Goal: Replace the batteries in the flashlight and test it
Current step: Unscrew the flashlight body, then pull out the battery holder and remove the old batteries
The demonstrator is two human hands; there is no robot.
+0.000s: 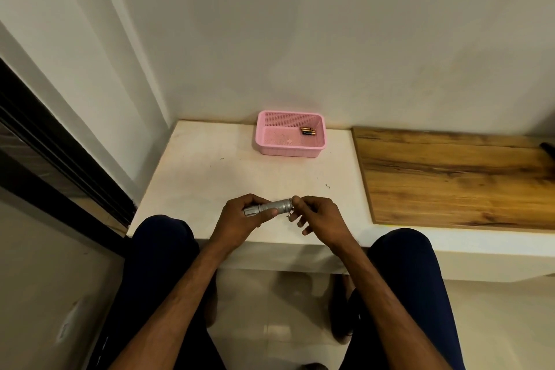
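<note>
So the flashlight point(277, 207) is a small silver one, held up in both hands right over the near edge of the white table point(210, 177), lying roughly sideways across the view. The wider head end points to the person's left and the tail end points right, tilted up a touch.

The left hand point(240, 216) has it properly wrapped. The fingers curl over the top of the barrel near the head and the thumb runs along the underside, so most of that half is buried in the fist and only the head's tip pokes out. The right hand point(321, 213) is at the other end. Thumb and forefinger pinch the tail, while the remaining fingers hang loose and half spread below it, not touching the barrel. The bare stretch of silver between the two hands is the only part you can really see. Whether the tail cap is loose or tight, can't tell from here.

The batteries point(308, 131) — black and gold, lying side by side — sit in the far right corner of a pink basket point(288, 152). It's at the back of the table by the wall, well apart from the hands. A wooden board point(450, 177) lies on the surface to the right.
</note>
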